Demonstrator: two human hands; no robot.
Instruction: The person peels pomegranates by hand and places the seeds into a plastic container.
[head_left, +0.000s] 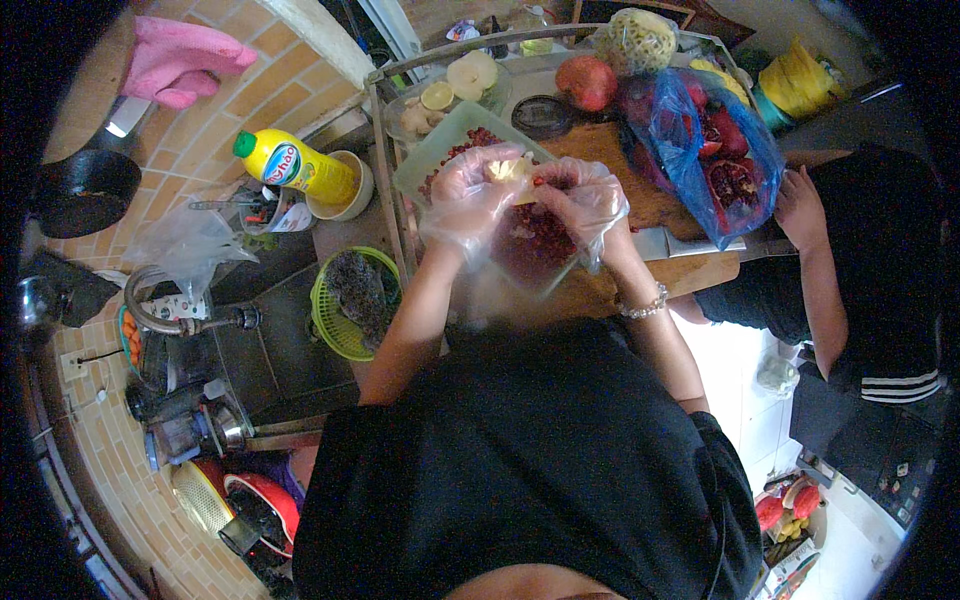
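Both my hands wear clear plastic gloves above a rectangular translucent container (439, 148) that holds red pomegranate seeds (536, 240). My left hand (474, 184) holds a pale yellowish piece of pomegranate (513, 174). Close against it, my right hand (583, 196) pinches at the piece's edge, where a red seed shows between the fingers. A wooden cutting board (600, 157) lies under and right of the container, and a knife (675, 244) rests on it. Whole and opened pomegranates (731, 184) sit in a blue plastic bag (675, 202) on the right.
Another person's hand (801, 206) is beside the blue bag. A whole pomegranate (586, 82), a black lid (541, 116) and a plate with a halved lime (437, 96) stand behind. Left are a green basket (319, 300), a yellow bottle (300, 165) and a sink faucet (150, 307).
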